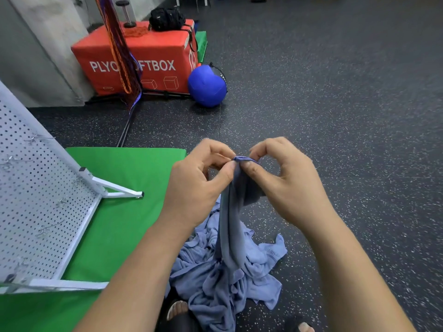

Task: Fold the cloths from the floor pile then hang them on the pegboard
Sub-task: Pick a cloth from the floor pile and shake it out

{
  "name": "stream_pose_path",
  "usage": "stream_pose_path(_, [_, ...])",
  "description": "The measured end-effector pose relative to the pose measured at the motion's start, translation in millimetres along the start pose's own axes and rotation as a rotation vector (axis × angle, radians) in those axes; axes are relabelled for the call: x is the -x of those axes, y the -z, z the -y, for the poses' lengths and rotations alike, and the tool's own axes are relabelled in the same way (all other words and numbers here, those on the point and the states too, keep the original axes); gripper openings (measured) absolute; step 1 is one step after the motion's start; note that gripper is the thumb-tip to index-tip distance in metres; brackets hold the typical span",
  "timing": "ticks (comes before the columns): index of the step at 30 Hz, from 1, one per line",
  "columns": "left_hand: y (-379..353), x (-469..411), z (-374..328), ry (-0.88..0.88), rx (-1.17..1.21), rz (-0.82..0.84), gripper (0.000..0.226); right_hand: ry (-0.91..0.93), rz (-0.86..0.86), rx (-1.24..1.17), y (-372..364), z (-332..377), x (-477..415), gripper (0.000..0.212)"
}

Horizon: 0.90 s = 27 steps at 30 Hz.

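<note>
Both hands, left hand (191, 178) and right hand (290, 178), pinch one grey-blue cloth's (231, 224) top edge between thumb and fingers (223, 174), above the crumpled floor pile (230, 279).

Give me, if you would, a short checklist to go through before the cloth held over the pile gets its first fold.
1. Both grips on the top edge: ok. The left grip and the right grip pinch the held cloth close together.
2. Held cloth clear of the pile: not ok, its lower end hangs down into it.
3. Held cloth spread flat: not ok, it hangs bunched in a narrow strip.
4. Hooks on the pegboard free: ok, those in view carry nothing.
5. Corners found: cannot tell, the folds hide them.
</note>
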<state>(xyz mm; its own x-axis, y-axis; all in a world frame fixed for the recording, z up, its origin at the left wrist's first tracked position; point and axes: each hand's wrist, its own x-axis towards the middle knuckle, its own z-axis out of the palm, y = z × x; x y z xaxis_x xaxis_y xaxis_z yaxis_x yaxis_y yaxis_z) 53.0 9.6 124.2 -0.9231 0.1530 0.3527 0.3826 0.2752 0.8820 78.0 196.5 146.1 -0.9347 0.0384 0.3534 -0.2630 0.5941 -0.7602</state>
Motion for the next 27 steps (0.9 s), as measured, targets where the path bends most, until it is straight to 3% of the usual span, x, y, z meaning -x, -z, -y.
stream_pose_path(4, [-7.4,2.9,1.6,-0.056,-0.088,-0.004,0.034,-0.006,-0.041,-0.048,3.5,4.0,1.8,0.019])
stream_pose_path(9, [-18.4,9.2,4.2,-0.025,-0.017,-0.021,0.02,-0.01,-0.078,-0.073,9.8,8.4,0.2,0.018])
stream_pose_path(18, [-28.2,4.9,8.6,-0.043,0.143,-0.042,0.019,0.022,-0.012,-0.13,16.9,3.3,-0.9,0.005])
stream_pose_path(27, [-35.9,3.4,29.2,-0.115,0.053,0.147,0.019,0.014,0.021,-0.194,22.7,4.9,-0.9,0.005])
